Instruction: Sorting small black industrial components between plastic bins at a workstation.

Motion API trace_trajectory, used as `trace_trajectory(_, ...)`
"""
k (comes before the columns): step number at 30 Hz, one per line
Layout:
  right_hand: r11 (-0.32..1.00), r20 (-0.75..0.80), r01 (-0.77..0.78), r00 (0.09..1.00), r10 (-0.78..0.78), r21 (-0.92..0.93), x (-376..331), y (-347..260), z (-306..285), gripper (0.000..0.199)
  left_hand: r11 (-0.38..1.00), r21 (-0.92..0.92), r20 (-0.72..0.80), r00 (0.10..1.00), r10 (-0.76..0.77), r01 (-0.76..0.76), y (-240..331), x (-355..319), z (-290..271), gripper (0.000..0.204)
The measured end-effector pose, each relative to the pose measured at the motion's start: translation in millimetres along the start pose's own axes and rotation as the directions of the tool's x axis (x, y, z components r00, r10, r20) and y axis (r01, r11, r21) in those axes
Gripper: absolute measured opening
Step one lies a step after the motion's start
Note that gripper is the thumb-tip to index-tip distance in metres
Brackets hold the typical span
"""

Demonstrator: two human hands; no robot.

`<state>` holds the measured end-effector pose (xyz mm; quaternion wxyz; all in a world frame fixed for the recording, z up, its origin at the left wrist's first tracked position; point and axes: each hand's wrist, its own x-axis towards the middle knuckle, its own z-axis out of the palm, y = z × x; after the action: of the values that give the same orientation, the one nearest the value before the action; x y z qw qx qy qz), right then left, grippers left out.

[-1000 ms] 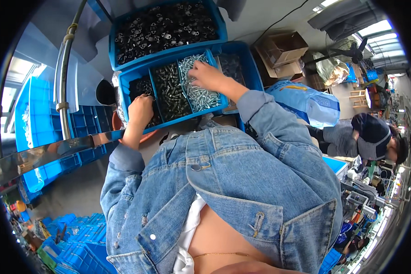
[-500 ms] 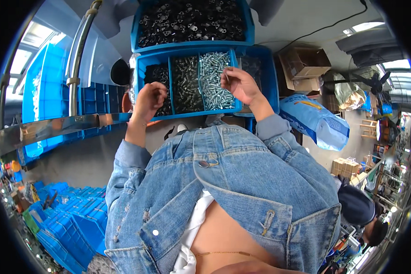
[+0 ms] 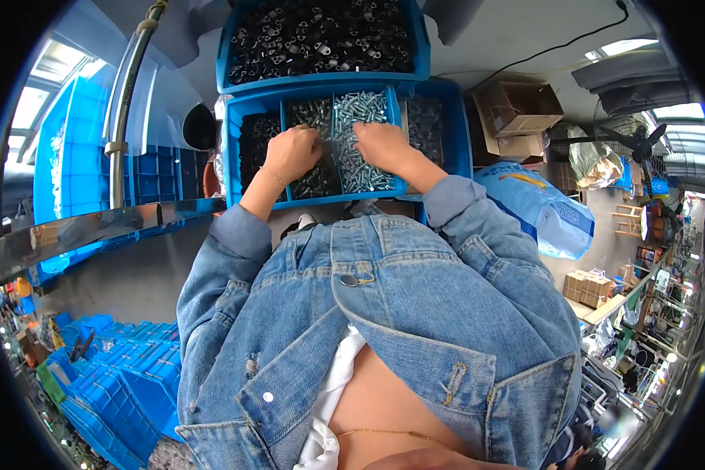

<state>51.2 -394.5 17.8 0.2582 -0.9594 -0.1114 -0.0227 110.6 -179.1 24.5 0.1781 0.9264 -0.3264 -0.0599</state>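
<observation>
We see both of our hands down in a blue divided tray (image 3: 231,157) that sits in front of us, our denim sleeves reaching up to it from below. The left hand (image 3: 291,153) rests knuckles-up over the compartment of dark grey screws (image 3: 312,116), its fingers curled under and into the pile. Whether the grip is closed on any screws there, we cannot tell, since the back of the hand hides the fingertips. The right hand (image 3: 380,145) lies over the next compartment to the right, which holds bright silver screws (image 3: 360,106); its fingers also curl down among them, and again we cannot tell if the grip has pinched anything. The two hands are near each other, parted by the tray's blue divider.

Further left in the same tray lies a compartment of black parts (image 3: 254,141). Beyond the tray, touching its far edge, stands a blue bin of black metal pieces (image 3: 321,35). To the right sit a brown cardboard box (image 3: 517,110) and a blue sack (image 3: 536,207).
</observation>
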Motion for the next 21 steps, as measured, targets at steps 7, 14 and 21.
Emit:
trace_trajectory(7,0.509,0.361,-0.356,0.928,0.094,0.783,15,12,-45,0.017,0.795,-0.606,-0.135,0.981,-0.140,0.030,-9,-30,-28,0.016)
trace_trajectory(14,-0.072,0.463,-0.458,0.883,0.083,0.886,129,23,-65,0.037,0.796,-0.586,-0.069,0.969,-0.238,0.154,-6,-81,-46,0.016)
trace_trajectory(21,0.925,0.209,0.087,0.978,-0.008,-0.369,222,27,-24,0.041,0.895,-0.437,-0.069,0.988,-0.136,0.093,24,-114,-41,0.018)
